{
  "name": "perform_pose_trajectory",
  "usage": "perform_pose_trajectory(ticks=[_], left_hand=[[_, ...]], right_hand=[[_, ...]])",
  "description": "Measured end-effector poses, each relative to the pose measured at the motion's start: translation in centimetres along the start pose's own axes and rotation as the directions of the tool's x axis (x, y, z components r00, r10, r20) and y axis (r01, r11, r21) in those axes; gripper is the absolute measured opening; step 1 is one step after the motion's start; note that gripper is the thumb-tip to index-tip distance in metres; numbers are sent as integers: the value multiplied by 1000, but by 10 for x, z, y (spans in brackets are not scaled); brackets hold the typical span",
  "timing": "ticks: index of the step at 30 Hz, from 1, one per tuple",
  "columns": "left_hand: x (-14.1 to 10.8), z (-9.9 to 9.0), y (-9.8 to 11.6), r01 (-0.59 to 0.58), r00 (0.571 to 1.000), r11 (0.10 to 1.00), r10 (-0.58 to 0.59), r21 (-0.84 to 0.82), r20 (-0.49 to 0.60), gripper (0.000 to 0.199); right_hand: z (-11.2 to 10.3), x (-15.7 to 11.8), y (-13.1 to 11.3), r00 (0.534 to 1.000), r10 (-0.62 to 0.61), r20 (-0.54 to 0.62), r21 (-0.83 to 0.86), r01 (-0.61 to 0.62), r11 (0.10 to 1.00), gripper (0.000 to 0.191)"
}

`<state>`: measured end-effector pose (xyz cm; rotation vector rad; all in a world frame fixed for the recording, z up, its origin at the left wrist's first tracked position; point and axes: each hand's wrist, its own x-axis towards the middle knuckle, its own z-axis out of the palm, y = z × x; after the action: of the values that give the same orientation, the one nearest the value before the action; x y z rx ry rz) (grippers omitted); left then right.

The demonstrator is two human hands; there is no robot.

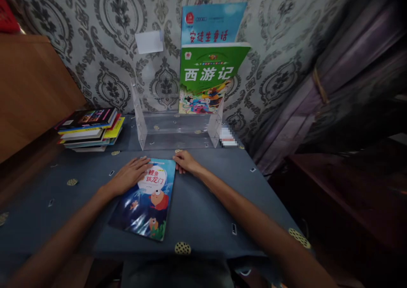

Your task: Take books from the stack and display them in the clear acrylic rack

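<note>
Your open left hand (132,175) rests on the book (144,207), hiding part; your right hand (187,162) curls alongside, grip unclear.

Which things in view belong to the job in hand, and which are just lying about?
Job:
fish-cover book, left hand on it, right hand at its top right corner
probably the clear stand holding the green book and blue book

Lying about, seemingly:
stack of books, on the left
pixelated item, right of the stand
</note>
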<state>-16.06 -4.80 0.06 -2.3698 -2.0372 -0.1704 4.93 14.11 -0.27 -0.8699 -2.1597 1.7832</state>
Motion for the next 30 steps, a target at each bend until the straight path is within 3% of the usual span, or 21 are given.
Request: perform_pose_trajectory(ticks=[4,9,12,14,19,30], left_hand=[[15,-13,15,15,1000,993,-15,121,1,38],[32,-19,89,144,988,989,-141,40,-67,34],[38,-15,125,201,978,969,-189,146,-92,36],[41,-14,136,239,971,948,-227,208,-79,29],[46,-21,139,275,961,936,-275,221,-28,18],[45,-38,128,375,927,925,-376,65,0,27]], right_hand=[[-3,-19,9,1000,-15,18,42,14,999,31],[-2,-30,17,997,-70,-9,83,71,994,30],[-1,-33,20,990,-122,-68,94,128,987,29],[-1,-35,23,974,-184,-135,80,195,977,30],[1,-36,27,946,-236,-221,97,262,960,34],[1,-35,27,960,-206,-192,185,241,953,35]])
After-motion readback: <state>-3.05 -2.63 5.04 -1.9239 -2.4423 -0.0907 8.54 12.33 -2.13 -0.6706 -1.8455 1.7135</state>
